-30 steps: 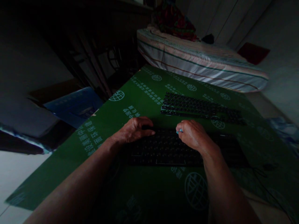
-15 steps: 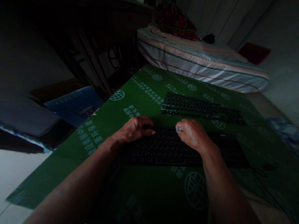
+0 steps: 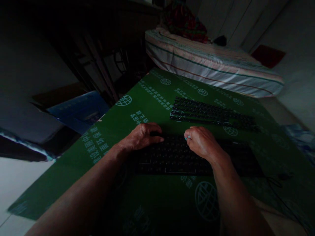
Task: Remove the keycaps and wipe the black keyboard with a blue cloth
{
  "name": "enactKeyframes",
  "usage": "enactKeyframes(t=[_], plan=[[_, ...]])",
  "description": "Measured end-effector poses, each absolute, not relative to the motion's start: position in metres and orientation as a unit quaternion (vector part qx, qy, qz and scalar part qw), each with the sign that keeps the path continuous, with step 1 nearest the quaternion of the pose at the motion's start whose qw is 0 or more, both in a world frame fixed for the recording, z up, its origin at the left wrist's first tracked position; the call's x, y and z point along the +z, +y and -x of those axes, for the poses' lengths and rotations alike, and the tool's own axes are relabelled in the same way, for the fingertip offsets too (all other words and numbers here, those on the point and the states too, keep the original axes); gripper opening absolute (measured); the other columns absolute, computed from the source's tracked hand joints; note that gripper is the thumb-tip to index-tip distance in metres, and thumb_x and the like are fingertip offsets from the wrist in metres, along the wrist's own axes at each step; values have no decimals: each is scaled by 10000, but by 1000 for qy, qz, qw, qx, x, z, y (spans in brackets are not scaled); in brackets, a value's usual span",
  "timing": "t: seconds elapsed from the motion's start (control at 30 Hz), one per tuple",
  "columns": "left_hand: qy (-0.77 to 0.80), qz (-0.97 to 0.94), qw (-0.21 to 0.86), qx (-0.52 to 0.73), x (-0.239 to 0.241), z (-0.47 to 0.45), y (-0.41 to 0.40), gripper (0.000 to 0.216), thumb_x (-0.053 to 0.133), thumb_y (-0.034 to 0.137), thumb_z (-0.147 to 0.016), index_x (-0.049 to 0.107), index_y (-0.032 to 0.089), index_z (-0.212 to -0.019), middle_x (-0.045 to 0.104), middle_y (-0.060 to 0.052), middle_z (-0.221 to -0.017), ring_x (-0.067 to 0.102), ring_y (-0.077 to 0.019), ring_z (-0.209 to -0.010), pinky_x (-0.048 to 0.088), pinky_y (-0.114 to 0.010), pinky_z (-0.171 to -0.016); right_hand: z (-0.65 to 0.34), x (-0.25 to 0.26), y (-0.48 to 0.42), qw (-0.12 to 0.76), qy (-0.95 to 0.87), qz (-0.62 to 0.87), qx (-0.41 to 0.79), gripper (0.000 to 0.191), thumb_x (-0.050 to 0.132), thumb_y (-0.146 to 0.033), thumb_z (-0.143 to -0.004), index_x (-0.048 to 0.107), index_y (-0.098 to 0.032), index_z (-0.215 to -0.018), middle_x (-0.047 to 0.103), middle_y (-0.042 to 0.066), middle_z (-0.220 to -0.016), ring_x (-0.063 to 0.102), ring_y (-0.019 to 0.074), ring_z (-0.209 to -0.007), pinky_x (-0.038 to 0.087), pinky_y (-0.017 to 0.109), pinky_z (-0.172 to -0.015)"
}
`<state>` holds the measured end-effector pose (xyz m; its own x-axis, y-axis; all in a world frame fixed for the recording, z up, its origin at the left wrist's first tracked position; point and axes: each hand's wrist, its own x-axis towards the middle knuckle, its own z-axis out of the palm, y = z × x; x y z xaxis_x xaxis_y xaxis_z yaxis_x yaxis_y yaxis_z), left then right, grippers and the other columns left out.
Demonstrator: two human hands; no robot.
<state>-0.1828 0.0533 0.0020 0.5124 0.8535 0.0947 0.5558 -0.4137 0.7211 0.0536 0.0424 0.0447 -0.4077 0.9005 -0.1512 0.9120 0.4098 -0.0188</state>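
A black keyboard frame point(image 3: 177, 160) lies on a green board printed with pale writing and globe marks. My left hand point(image 3: 144, 136) grips its far left corner, thumb on the near side and fingers curled over the far edge. Above the keyboard's far edge, my right hand point(image 3: 200, 141) is closed around a small light-blue thing point(image 3: 188, 137); only its tip shows between the fingers, and its kind is hidden. Beyond both hands rest rows of loose black keycaps point(image 3: 206, 111), set out in the layout of a keyboard.
The green board point(image 3: 147, 108) fills the middle of the view. A cable point(image 3: 280, 193) runs off the keyboard's right side. A striped bed point(image 3: 211, 62) stands behind the board, and a blue box-like thing point(image 3: 76, 109) is at the left. The room is dim.
My right hand has shifted very slightly, and the light-blue tip has tilted a little lower to the left. My left hand and the keyboard stay in place.
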Motion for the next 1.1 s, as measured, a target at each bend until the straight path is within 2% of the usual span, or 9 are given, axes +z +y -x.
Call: enactKeyframes(t=[0.43, 0.6, 0.83, 1.0, 1.1], plan=[[440, -810, 316, 226, 1, 184, 54, 259, 633, 396, -814, 676, 168, -928, 653, -46, -973, 630, -181, -896, 496, -291, -832, -57, 44, 45, 53, 830, -550, -73, 204, 500, -88, -774, 688, -166, -766, 683, 75, -838, 605, 179, -773, 364, 278, -655], [433, -813, 312, 233, 1, 184, 54, 237, 635, 375, -818, 678, 167, -924, 653, -46, -965, 629, -174, -893, 498, -291, -828, -55, 42, 45, 24, 839, -539, -70, 216, 486, -118, -809, 692, -178, -782, 682, 65, -844, 606, 177, -793, 372, 273, -670], [437, -813, 312, 226, 1, 184, 55, 250, 637, 390, -816, 679, 172, -929, 652, -41, -974, 633, -176, -892, 497, -276, -821, -61, 49, 44, 59, 821, -565, -54, 228, 498, -67, -745, 697, -178, -750, 698, 79, -820, 626, 198, -789, 374, 282, -654], [440, -811, 312, 227, 2, 183, 54, 257, 634, 400, -814, 677, 168, -917, 656, -43, -968, 635, -175, -893, 497, -268, -819, -76, 53, 47, -5, 806, -591, -42, 230, 499, -131, -803, 720, -186, -836, 712, 77, -890, 634, 195, -822, 401, 272, -703], [442, -808, 316, 227, 2, 184, 54, 262, 634, 409, -814, 675, 174, -922, 655, -44, -985, 634, -177, -903, 497, -277, -830, -73, 50, 48, -14, 810, -583, -61, 219, 515, -136, -801, 721, -192, -854, 710, 62, -870, 630, 182, -806, 402, 262, -704]])
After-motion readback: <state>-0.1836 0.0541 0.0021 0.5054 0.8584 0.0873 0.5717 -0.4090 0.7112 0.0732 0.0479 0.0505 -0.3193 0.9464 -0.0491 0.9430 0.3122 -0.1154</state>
